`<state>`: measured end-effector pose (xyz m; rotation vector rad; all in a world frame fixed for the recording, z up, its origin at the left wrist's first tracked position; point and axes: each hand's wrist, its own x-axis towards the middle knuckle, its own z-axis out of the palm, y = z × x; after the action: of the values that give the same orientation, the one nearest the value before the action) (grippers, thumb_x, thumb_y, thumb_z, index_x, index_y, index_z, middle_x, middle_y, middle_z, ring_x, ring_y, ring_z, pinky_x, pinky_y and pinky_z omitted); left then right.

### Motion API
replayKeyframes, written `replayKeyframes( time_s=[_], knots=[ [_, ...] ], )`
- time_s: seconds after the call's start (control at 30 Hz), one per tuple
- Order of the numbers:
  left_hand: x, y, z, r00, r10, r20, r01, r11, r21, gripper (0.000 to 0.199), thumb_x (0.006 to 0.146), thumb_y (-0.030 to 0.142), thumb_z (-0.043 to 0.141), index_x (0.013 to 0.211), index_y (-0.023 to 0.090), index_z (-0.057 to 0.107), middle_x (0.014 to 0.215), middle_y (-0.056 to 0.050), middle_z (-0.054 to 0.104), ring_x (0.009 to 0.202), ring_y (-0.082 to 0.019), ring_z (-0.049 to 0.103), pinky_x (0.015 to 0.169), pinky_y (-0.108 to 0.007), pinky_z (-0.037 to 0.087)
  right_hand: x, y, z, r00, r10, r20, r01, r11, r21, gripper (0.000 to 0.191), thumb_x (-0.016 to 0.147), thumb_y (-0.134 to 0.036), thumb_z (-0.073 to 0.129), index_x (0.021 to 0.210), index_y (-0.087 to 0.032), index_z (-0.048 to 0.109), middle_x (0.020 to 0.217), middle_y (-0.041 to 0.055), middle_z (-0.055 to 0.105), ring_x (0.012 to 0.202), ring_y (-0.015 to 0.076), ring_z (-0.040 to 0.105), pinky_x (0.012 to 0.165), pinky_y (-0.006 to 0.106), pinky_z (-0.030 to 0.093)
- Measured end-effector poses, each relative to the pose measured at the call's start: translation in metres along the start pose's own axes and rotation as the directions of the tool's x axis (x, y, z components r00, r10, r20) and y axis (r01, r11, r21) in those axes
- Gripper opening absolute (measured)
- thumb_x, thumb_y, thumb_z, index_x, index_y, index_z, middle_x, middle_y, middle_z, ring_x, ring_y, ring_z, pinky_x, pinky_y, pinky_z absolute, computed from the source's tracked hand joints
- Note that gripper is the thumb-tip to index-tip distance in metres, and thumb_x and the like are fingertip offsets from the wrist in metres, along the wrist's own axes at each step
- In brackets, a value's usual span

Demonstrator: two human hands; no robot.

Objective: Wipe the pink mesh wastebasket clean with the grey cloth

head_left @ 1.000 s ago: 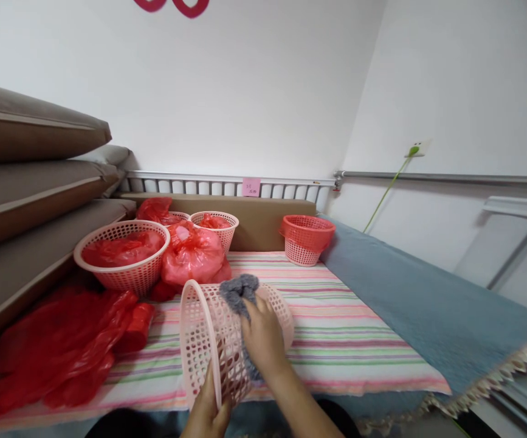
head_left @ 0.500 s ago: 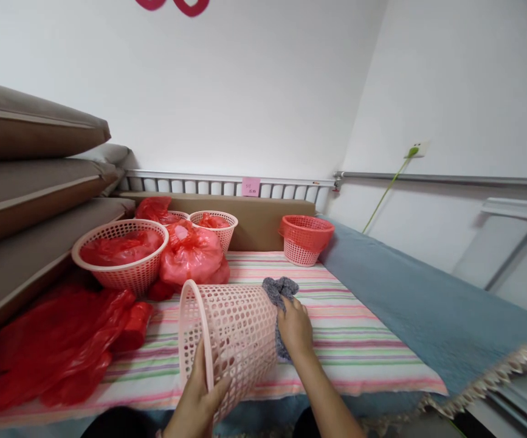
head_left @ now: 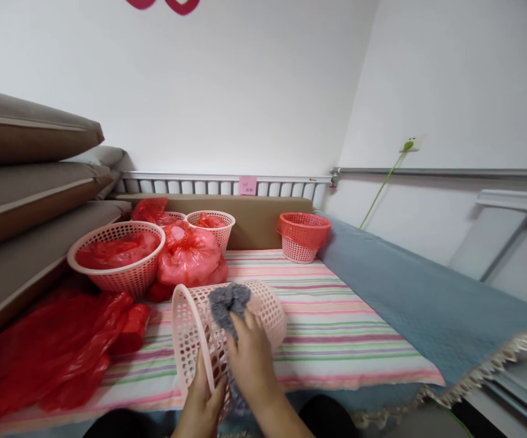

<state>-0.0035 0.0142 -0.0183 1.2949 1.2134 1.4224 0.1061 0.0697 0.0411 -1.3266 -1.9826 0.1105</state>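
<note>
A pink perforated basket [head_left: 270,307] lies on its side over the striped cloth [head_left: 336,328], its open rim facing left. My left hand [head_left: 200,395] grips that rim from below, thumb outside and fingers reaching inside. A grey fluffy cloth [head_left: 227,304] is pressed on the basket's side under my right hand [head_left: 250,353], whose fingers are bent over it. Part of the grey cloth hangs down between my two hands.
Red plastic bags [head_left: 48,347] lie at left, near a pink basket [head_left: 147,271] holding red plastic. Behind are a filled red bag [head_left: 190,258], another pink basket [head_left: 227,234] and red-topped stacked baskets [head_left: 304,234]. Cushions [head_left: 26,231] are piled at far left.
My right hand and the grey cloth have moved left, from the basket's base end to the middle of its side. My left hand still holds the rim. The view has shifted slightly.
</note>
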Motion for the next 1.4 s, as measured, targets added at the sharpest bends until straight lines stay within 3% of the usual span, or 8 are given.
replayKeyframes(
  time_s=[0.17,0.3,0.47,0.63,0.8,0.93,1.13,1.4],
  knots=[
    [-0.003,-0.014,-0.006,0.988,-0.030,-0.150,0.030,1.000,-0.002,0.071,0.075,0.032,0.062,0.139,0.017,0.035,0.139,-0.014,0.049,0.137,-0.032,0.026,0.113,-0.047,0.020,-0.016,-0.033,-0.004,0.991,-0.136,-0.002,0.134,0.973,0.186,0.045,0.076,-0.009,0.051,0.117,-0.028,0.056,0.126,0.0047,0.051,0.111,0.0218,0.047,0.096,0.037,0.039],
    [-0.001,-0.015,-0.008,0.997,-0.018,-0.070,0.018,1.000,-0.007,0.068,0.079,0.036,0.059,0.139,0.015,0.033,0.140,-0.017,0.046,0.132,-0.032,0.036,0.110,-0.046,0.027,-0.010,-0.022,0.001,0.991,-0.132,-0.008,0.132,0.985,0.111,0.049,0.073,-0.006,0.051,0.118,-0.026,0.057,0.127,0.0054,0.051,0.112,0.0220,0.046,0.097,0.037,0.037],
    [-0.002,-0.024,-0.007,1.000,0.008,-0.024,-0.009,1.000,-0.022,0.068,0.083,0.041,0.054,0.141,0.018,0.027,0.137,-0.017,0.049,0.125,-0.030,0.047,0.104,-0.043,0.038,0.022,0.033,0.007,0.999,-0.018,-0.043,0.012,0.993,-0.121,0.044,0.078,-0.010,0.048,0.119,-0.022,0.057,0.123,0.0086,0.053,0.114,0.0229,0.045,0.098,0.035,0.034],
    [-0.007,-0.035,-0.001,0.997,0.073,0.016,-0.071,0.994,-0.084,0.070,0.086,0.045,0.047,0.144,0.022,0.017,0.141,-0.016,0.045,0.127,-0.028,0.045,0.107,-0.042,0.035,0.048,0.111,0.002,0.949,0.304,-0.083,-0.314,0.886,-0.342,0.037,0.084,-0.017,0.045,0.119,-0.015,0.057,0.111,0.0126,0.060,0.102,0.0235,0.052,0.087,0.031,0.038],
    [-0.009,-0.022,-0.002,0.995,0.062,0.078,-0.055,0.995,-0.079,0.065,0.086,0.043,0.049,0.142,0.022,0.024,0.143,-0.014,0.043,0.128,-0.027,0.043,0.107,-0.038,0.036,0.045,0.138,-0.002,0.923,0.369,-0.107,-0.380,0.838,-0.392,0.036,0.086,-0.019,0.042,0.118,-0.015,0.057,0.104,0.0115,0.062,0.096,0.0229,0.055,0.078,0.029,0.038],
    [-0.003,-0.006,-0.009,0.997,-0.053,0.060,0.060,0.992,-0.113,0.063,0.082,0.040,0.057,0.136,0.021,0.032,0.136,-0.016,0.050,0.120,-0.028,0.052,0.102,-0.040,0.042,0.042,0.132,0.000,0.932,0.341,-0.125,-0.362,0.843,-0.398,0.035,0.085,-0.018,0.043,0.118,-0.017,0.058,0.104,0.0105,0.061,0.095,0.0224,0.054,0.078,0.029,0.037],
    [0.003,-0.003,-0.012,1.000,-0.012,0.009,0.012,1.000,-0.026,0.064,0.082,0.038,0.056,0.137,0.020,0.029,0.134,-0.017,0.052,0.121,-0.028,0.051,0.104,-0.043,0.038,0.044,0.106,0.002,0.954,0.287,-0.084,-0.298,0.894,-0.333,0.037,0.084,-0.017,0.045,0.119,-0.016,0.058,0.108,0.0114,0.061,0.098,0.0231,0.053,0.083,0.030,0.038],
    [0.000,-0.018,-0.011,1.000,-0.021,0.003,0.021,1.000,-0.017,0.065,0.081,0.033,0.056,0.139,0.019,0.032,0.136,-0.016,0.050,0.129,-0.032,0.041,0.109,-0.048,0.029,0.017,-0.010,0.000,0.998,-0.069,0.000,0.068,0.993,0.095,0.038,0.079,-0.014,0.051,0.115,-0.023,0.060,0.117,0.0071,0.056,0.109,0.0216,0.049,0.094,0.033,0.037]
  ],
)
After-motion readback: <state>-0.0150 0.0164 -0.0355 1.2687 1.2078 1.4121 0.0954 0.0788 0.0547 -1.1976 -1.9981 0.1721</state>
